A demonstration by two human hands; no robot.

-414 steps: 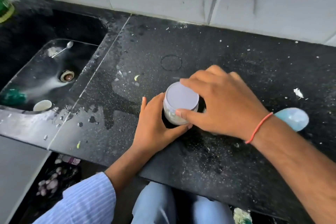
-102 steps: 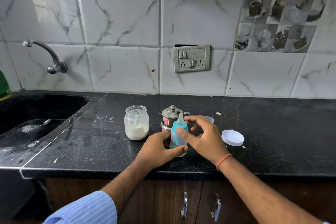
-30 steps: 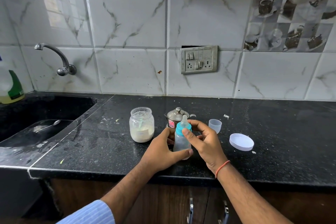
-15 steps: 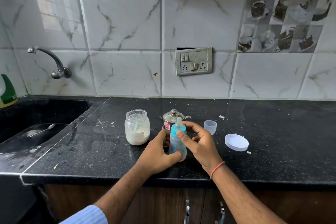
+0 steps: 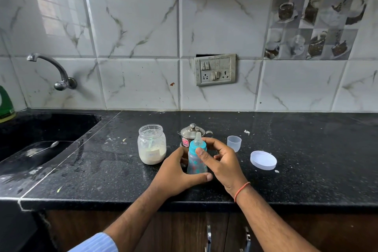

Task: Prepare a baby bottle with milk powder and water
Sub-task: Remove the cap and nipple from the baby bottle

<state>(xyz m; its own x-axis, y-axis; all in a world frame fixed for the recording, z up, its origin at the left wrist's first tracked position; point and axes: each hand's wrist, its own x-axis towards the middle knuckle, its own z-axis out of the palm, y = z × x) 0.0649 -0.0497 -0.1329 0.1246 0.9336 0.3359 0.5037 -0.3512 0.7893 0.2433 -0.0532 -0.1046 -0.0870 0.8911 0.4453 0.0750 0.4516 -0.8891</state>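
Gripping: left hand wraps base of small clear baby bottle with teal collar and teat, steadying it upright on black speckled counter.
Twisting: right hand fingers pinched on collar, likely unscrewing.
Left of bottle: one open glass jar of white powder.
Behind bottle: one steel lidded pot.
Right of bottle: one clear cup, one white round lid.

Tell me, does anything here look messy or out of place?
White powder specks litter the counter, the jar stands open with its lid lying apart, and a spoon lies in the sink.
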